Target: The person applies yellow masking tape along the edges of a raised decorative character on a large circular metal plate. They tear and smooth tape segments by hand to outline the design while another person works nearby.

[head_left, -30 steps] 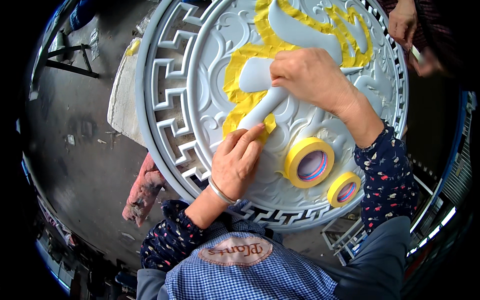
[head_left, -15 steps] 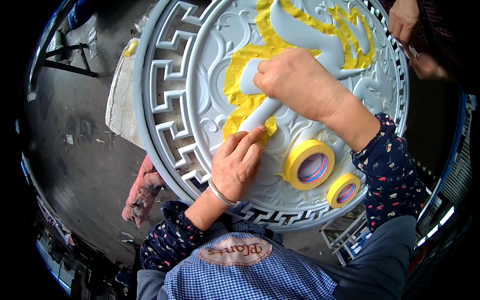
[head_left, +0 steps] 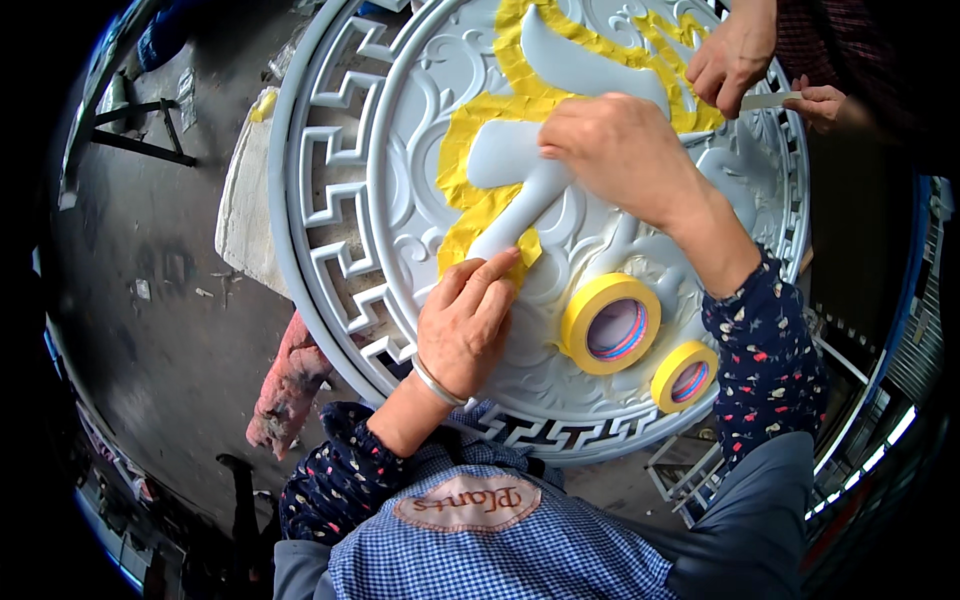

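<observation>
One round grey panel point(head_left: 376, 200) lies beneath the left hand point(head_left: 465, 330), whose extended fingers rest on yellow tape point(head_left: 530, 250) edging raised relief point(head_left: 525, 207); the right hand point(head_left: 615, 150) curls above, any pinch hidden. Uneven pressure could let tape lift; the right sleeve point(head_left: 765, 350) could knock the larger roll point(head_left: 582, 330).

Smooth satiny panel point(head_left: 500, 155), crinkled papery tape point(head_left: 455, 145), cloth apron point(head_left: 470, 565)

This looks like a workshop, shown by the stained, scrap-strewn floor point(head_left: 150, 340), the metal stand point(head_left: 145, 148), the big carved panel point(head_left: 560, 220), the tape rolls point(head_left: 578, 325) and the checked apron point(head_left: 480, 562).
</observation>
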`<state>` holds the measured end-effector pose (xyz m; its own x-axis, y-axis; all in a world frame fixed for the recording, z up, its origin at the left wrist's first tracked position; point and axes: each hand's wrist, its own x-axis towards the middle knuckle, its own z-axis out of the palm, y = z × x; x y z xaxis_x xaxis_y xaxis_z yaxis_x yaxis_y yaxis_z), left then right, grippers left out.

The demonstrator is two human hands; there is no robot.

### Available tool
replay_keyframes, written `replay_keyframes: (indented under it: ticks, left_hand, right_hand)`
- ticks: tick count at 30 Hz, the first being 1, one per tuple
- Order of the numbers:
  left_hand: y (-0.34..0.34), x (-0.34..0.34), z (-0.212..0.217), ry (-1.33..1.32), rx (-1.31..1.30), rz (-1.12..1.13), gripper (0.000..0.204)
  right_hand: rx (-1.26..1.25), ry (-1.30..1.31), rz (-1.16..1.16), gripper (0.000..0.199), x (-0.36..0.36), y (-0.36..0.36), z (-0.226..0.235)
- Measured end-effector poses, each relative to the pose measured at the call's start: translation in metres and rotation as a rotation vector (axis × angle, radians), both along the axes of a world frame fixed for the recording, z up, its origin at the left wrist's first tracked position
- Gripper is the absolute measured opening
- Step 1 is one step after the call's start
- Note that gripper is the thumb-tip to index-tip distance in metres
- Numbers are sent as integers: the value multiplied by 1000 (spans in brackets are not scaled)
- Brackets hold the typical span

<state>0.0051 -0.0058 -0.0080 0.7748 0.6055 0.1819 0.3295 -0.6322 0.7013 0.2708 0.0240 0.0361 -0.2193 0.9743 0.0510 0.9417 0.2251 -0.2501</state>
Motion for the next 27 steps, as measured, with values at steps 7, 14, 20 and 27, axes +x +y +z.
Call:
replay_keyframes:
  ticks: [7, 14, 20, 27]
  left_hand:
    - [-1, 1, -1, 6, -1, 2, 28]
    - [0, 0, 0, 1, -2, -3, 29]
    - [1, -1, 0, -3, -19, -2, 29]
    - [4, 1, 3, -43, -101, 13, 29]
  right_hand:
    - [-45, 74, -22, 6, -16, -19, -5]
    - [-54, -148, 148, 9, -26, 4, -1]
    - [-71, -256, 308, 5, -36, 18, 1]
    - [-78, -137, 215, 9, -23, 14, -2]
